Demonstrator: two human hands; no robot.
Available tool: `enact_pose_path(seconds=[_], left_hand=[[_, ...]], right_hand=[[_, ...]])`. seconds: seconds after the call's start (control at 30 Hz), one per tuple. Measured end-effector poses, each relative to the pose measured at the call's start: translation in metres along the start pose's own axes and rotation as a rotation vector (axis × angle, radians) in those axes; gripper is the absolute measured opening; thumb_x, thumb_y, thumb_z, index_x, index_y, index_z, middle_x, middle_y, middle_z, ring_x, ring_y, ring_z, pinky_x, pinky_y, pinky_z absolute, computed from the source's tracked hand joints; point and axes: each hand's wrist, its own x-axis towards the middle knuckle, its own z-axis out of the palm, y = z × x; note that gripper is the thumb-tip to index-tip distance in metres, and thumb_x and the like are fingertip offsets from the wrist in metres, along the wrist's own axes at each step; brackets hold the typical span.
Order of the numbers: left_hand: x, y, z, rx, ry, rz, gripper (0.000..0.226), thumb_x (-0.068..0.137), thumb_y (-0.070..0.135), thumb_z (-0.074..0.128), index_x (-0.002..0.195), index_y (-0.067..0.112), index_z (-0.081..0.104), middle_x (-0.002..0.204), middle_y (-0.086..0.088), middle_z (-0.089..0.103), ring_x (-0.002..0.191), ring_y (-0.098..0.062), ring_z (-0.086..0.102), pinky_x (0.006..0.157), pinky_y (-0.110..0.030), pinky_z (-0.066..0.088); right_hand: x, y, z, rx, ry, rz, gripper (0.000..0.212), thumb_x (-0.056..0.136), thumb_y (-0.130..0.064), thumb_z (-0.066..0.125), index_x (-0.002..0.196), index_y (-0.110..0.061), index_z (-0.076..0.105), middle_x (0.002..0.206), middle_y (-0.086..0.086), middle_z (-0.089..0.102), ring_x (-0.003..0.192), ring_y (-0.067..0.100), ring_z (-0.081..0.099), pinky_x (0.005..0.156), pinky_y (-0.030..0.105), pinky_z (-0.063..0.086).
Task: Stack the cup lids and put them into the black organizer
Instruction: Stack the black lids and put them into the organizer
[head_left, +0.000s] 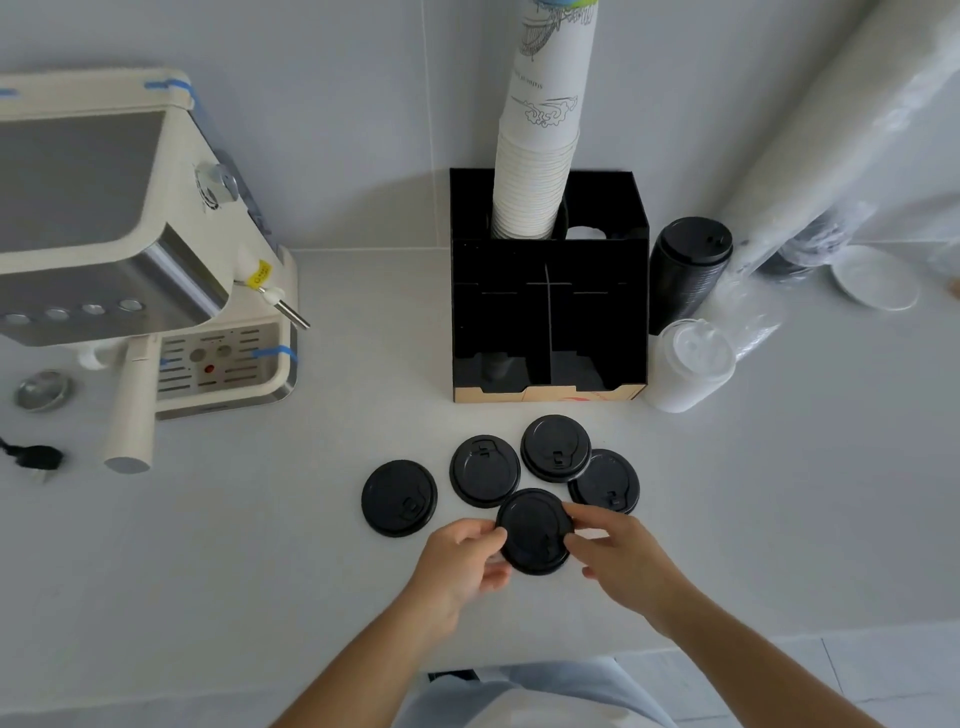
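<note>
Several black cup lids lie on the white counter in front of the black organizer (550, 312). Both hands grip the nearest lid (535, 530): my left hand (460, 566) pinches its left edge and my right hand (618, 556) its right edge. Beyond it lie a lid at far left (399, 497), one in the middle (484, 470), one nearest the organizer (556, 448) and one at right (605, 480), partly covered by my right fingers. The organizer's front compartments look dark and open; a tall stack of white paper cups (540, 156) stands in its back left slot.
A cream espresso machine (130, 249) stands at the left with its portafilter handle (132, 410) sticking forward. To the right of the organizer lie a stack of black lids (688, 270), a stack of white lids (691, 364) and plastic-wrapped sleeves (831, 182). The counter's front edge runs near my body.
</note>
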Motion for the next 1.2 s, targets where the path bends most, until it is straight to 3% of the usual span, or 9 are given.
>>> enact_pose_path(seconds=[0.13,0.27,0.37,0.57,0.67,0.8,0.93,1.1,1.2], left_hand=[[-0.004,-0.001,-0.004,-0.03,0.007,0.0,0.018,0.089,0.013,0.066,0.1,-0.001,0.063,0.085,-0.013,0.063,0.071,-0.026,0.07,0.073,-0.036,0.061],[-0.006,-0.006,-0.013,-0.027,0.023,0.022,0.022,0.086,0.017,0.07,0.095,-0.002,0.062,0.085,-0.017,0.068,0.072,-0.023,0.069,0.066,-0.03,0.059],[-0.009,-0.009,-0.02,-0.081,0.01,0.033,0.022,0.087,0.015,0.069,0.093,-0.004,0.061,0.081,-0.019,0.068,0.07,-0.023,0.067,0.066,-0.03,0.059],[-0.02,-0.017,-0.038,-0.116,0.034,0.071,0.025,0.086,0.016,0.07,0.107,0.006,0.062,0.098,-0.023,0.07,0.074,-0.025,0.07,0.069,-0.033,0.059],[-0.024,-0.017,-0.049,-0.109,0.069,0.14,0.027,0.083,0.015,0.073,0.107,0.01,0.063,0.087,-0.017,0.071,0.072,-0.024,0.067,0.077,-0.039,0.06],[-0.03,-0.012,-0.062,-0.056,0.19,0.229,0.019,0.082,0.013,0.073,0.1,0.013,0.069,0.077,-0.01,0.071,0.063,-0.018,0.064,0.069,-0.031,0.059],[-0.034,-0.01,-0.078,0.053,0.368,0.332,0.007,0.082,0.017,0.071,0.084,0.023,0.074,0.068,0.0,0.069,0.06,-0.016,0.062,0.067,-0.03,0.052],[-0.023,0.003,-0.095,0.13,0.469,0.397,0.012,0.08,0.026,0.071,0.089,0.034,0.069,0.08,0.006,0.073,0.074,-0.02,0.068,0.079,-0.037,0.056],[-0.015,0.012,-0.1,0.153,0.507,0.413,0.011,0.081,0.023,0.07,0.082,0.034,0.071,0.077,0.013,0.07,0.075,-0.013,0.068,0.073,-0.027,0.053]], right_hand=[[-0.002,-0.006,0.004,0.068,0.014,-0.031,0.04,0.087,-0.015,0.065,0.122,-0.034,0.065,0.11,-0.014,0.068,0.083,0.017,0.074,0.083,0.039,0.061],[-0.004,-0.016,0.009,0.058,0.005,-0.103,0.038,0.087,-0.007,0.064,0.11,-0.036,0.07,0.106,-0.009,0.071,0.08,0.017,0.074,0.078,0.037,0.062],[-0.005,-0.023,0.011,0.051,-0.011,-0.131,0.038,0.086,-0.003,0.064,0.104,-0.035,0.072,0.106,-0.007,0.071,0.078,0.017,0.073,0.069,0.027,0.06],[-0.004,-0.036,0.021,0.037,-0.056,-0.138,0.037,0.086,-0.002,0.066,0.108,-0.031,0.071,0.104,-0.009,0.07,0.078,0.02,0.073,0.073,0.032,0.062],[-0.004,-0.04,0.031,0.04,-0.073,-0.142,0.037,0.086,0.0,0.066,0.111,-0.027,0.069,0.107,-0.007,0.068,0.081,0.02,0.073,0.072,0.03,0.062],[0.002,-0.052,0.047,0.007,-0.117,-0.162,0.035,0.086,-0.002,0.066,0.104,-0.032,0.069,0.106,-0.008,0.069,0.081,0.018,0.073,0.074,0.031,0.062],[0.011,-0.07,0.068,-0.054,-0.148,-0.179,0.031,0.087,-0.003,0.065,0.097,-0.032,0.067,0.102,-0.007,0.071,0.08,0.017,0.072,0.067,0.022,0.06],[0.031,-0.087,0.089,-0.112,-0.139,-0.188,0.031,0.086,-0.005,0.064,0.112,-0.023,0.07,0.106,-0.002,0.072,0.086,0.022,0.073,0.08,0.037,0.062],[0.04,-0.096,0.097,-0.152,-0.109,-0.205,0.032,0.086,-0.007,0.064,0.114,-0.022,0.069,0.102,-0.001,0.07,0.085,0.026,0.073,0.081,0.044,0.061]])
